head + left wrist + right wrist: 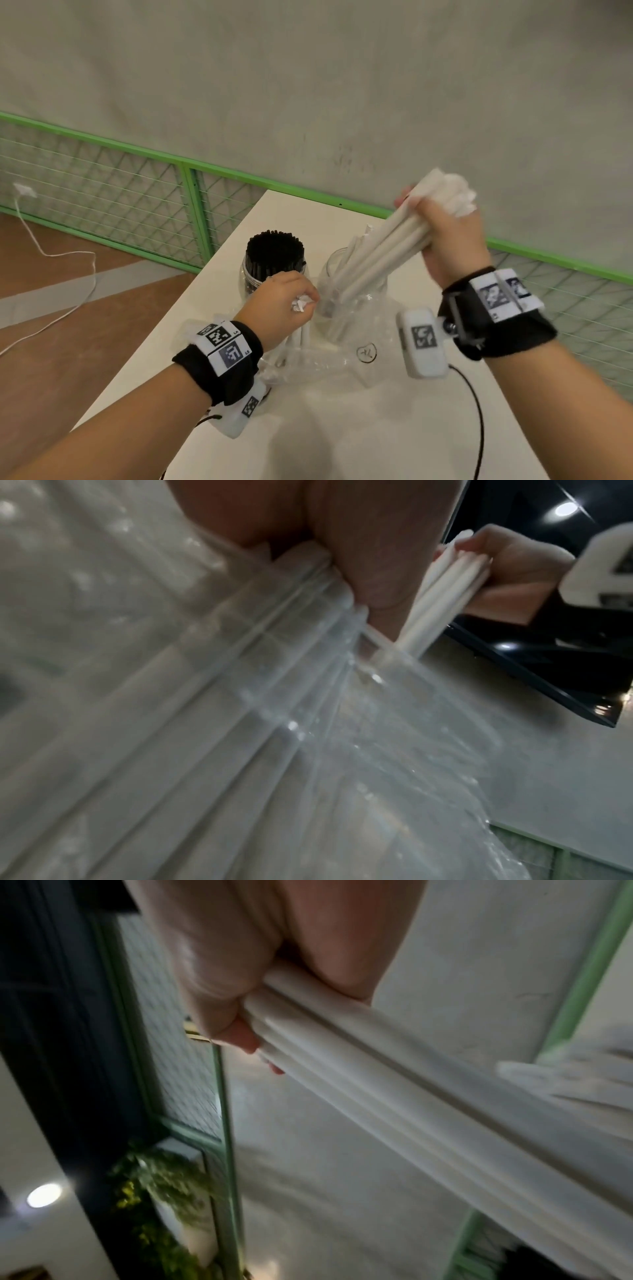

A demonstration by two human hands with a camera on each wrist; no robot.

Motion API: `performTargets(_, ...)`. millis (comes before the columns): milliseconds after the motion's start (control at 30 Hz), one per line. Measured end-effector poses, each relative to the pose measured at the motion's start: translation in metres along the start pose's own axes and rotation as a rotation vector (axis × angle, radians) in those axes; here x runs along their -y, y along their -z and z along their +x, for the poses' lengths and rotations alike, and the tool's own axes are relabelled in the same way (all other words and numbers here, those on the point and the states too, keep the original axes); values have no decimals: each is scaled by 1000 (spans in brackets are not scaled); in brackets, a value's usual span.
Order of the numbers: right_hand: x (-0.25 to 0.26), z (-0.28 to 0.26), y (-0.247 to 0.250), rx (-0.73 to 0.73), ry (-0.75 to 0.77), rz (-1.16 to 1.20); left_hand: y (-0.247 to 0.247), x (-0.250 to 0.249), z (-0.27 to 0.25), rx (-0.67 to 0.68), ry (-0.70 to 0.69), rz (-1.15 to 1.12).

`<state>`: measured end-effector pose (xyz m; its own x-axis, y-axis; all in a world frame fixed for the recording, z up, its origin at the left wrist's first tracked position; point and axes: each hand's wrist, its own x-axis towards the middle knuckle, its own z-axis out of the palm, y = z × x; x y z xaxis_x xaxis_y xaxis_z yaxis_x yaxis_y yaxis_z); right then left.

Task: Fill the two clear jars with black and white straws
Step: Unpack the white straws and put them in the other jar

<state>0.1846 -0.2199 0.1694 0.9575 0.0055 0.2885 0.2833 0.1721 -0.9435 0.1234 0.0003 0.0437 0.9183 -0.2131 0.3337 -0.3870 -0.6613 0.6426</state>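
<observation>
Two clear jars stand side by side on the white table (359, 428). The left jar (250, 277) is packed with upright black straws (275, 251). My right hand (448, 236) grips a bundle of white paper-wrapped straws (387, 250), tilted, with their lower ends inside the right jar (346, 298). The same bundle (394, 1091) crosses the right wrist view. My left hand (291, 301) holds more white straws (301, 337) and crumpled paper in front of the jars. In the left wrist view my left hand (369, 561) grips straws inside clear plastic wrap (274, 696).
A crumpled clear plastic bag (318, 363) lies in front of the jars. A green mesh fence (191, 205) runs behind the table along a grey wall. A white cable (68, 298) trails over the wooden floor at left. Black wires hang from both wrist cameras.
</observation>
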Motion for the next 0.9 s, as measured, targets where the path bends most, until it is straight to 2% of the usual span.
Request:
performTargets(100, 8, 28, 0, -83, 57, 94, -5, -2, 0, 57, 29, 17)
performTargets(167, -15, 37, -8, -119, 32, 12, -8, -4, 1, 83, 16, 38)
performTargets(300, -86, 43, -17, -135, -140, -187, -8, -3, 1, 69, 2, 54)
performTargets(400, -118, 44, -16, -83, -235, -264, -7, -1, 0, 63, 0, 53)
performTargets(533, -120, 46, -15, 63, -139, -526, -5, 1, 1, 57, 2, 58)
performTargets(667, -101, 22, -4, 79, 42, -650, -4, 2, 3, 65, 2, 63)
performTargets(733, -97, -6, -2, 156, 84, -577, -3, 3, 2, 67, 7, 55)
performTargets(767, -97, -22, -2, 229, 59, -535, -3, 3, 1, 60, 8, 48)
performTargets(900, -109, -73, -13, 607, -173, -523, -4, 3, -1, -43, -9, 15)
